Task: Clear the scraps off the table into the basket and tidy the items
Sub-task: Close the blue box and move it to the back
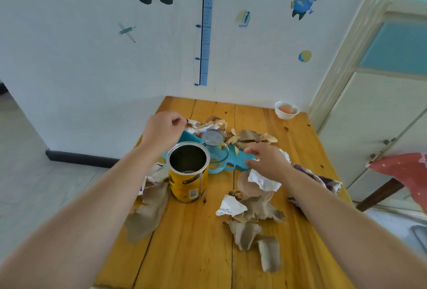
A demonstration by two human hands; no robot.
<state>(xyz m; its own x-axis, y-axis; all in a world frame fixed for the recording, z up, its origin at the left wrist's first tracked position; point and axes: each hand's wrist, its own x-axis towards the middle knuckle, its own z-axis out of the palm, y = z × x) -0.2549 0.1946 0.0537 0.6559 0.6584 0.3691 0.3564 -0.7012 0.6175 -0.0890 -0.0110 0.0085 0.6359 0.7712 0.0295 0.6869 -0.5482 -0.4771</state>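
Two bare hands were held above the orange-brown plank table (196, 242). The left hand (161, 128) was at the far left, fingers curled tightly with thumb and forefinger close together, just beside a torn white scrap (193, 123); whether it actually pinched that scrap could not be determined. The right hand (269, 161) was over the near end of a teal plastic board (241, 161), fingers loosely bent and spread, gripping nothing.

Torn brown and white paper scraps (251, 210) lay in several clusters on the table: behind the board, along the left edge, and at centre right (the largest group). A crumpled white sheet (263, 181) rested on a clear round plastic lid (246, 188), directly below the right wrist.

A yellow cylindrical tin can (189, 182) stood upright with its top open. Just behind it stood a clear glass cup (217, 154) and a round metal lid (212, 136). A small white bowl (280, 115) holding a brown egg (286, 109) sat at the far right corner.
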